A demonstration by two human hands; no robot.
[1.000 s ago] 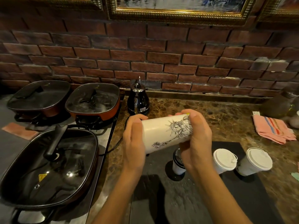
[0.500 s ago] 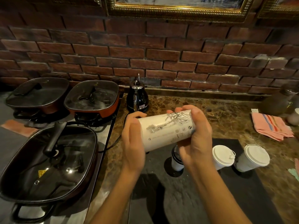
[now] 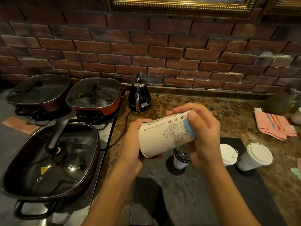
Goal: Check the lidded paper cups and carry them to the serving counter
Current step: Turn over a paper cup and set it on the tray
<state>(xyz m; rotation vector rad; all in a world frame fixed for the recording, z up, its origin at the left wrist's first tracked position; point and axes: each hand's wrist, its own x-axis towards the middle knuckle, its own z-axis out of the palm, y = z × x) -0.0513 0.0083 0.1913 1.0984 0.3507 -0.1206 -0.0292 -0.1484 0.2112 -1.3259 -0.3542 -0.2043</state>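
A tall white paper cup [image 3: 161, 136] with black line drawings and a blue patch lies on its side in the air above the counter. My left hand [image 3: 132, 142] grips its bottom end and my right hand [image 3: 201, 132] wraps round its top end, hiding the lid. Below it, on a black slate mat [image 3: 187, 193], stand a small cup with a dark lid [image 3: 180, 159], partly hidden by my right hand, and two white-lidded paper cups [image 3: 228, 154] [image 3: 254, 156] to the right.
A black electric kettle [image 3: 139, 97] stands at the brick wall, its cord trailing left. Three lidded electric pans [image 3: 48, 159] [image 3: 93, 95] [image 3: 39, 92] fill the left side. A striped pink cloth [image 3: 275, 126] lies at the right on the marble counter [image 3: 236, 111].
Both hands have turned the cup about its long axis: the statue drawing has rolled out of sight and the printed text, a building sketch and the blue patch now face me.
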